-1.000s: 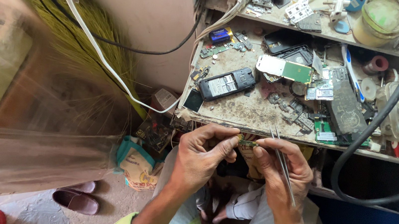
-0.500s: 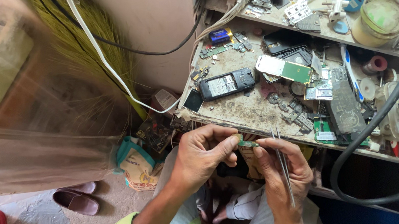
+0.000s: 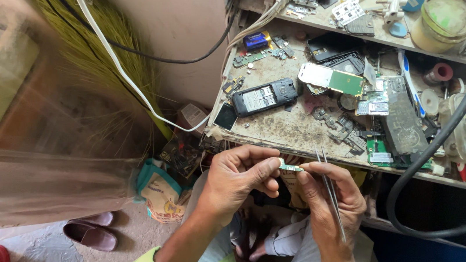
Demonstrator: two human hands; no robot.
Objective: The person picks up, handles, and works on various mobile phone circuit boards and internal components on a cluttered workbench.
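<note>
My left hand [image 3: 237, 177] and my right hand [image 3: 328, 190] meet just below the front edge of a cluttered workbench [image 3: 279, 131]. Between the fingertips of both hands is a small green circuit board piece [image 3: 289, 167]. My right hand also holds thin metal tweezers [image 3: 331, 192], lying across the palm with the tips pointing up toward the bench edge. On the bench just above lies a black mobile phone [image 3: 264, 96] with its back open.
The bench carries circuit boards [image 3: 332, 78], phone parts, a glass jar [image 3: 443, 21] and a thick black cable [image 3: 450, 126]. A white cable [image 3: 113, 56] runs past a broom [image 3: 96, 51] at the left. A slipper [image 3: 91, 234] and a bag [image 3: 160, 192] lie on the floor.
The hands have held nearly still; the small board stays pinched between them with only slight finger shifts.
</note>
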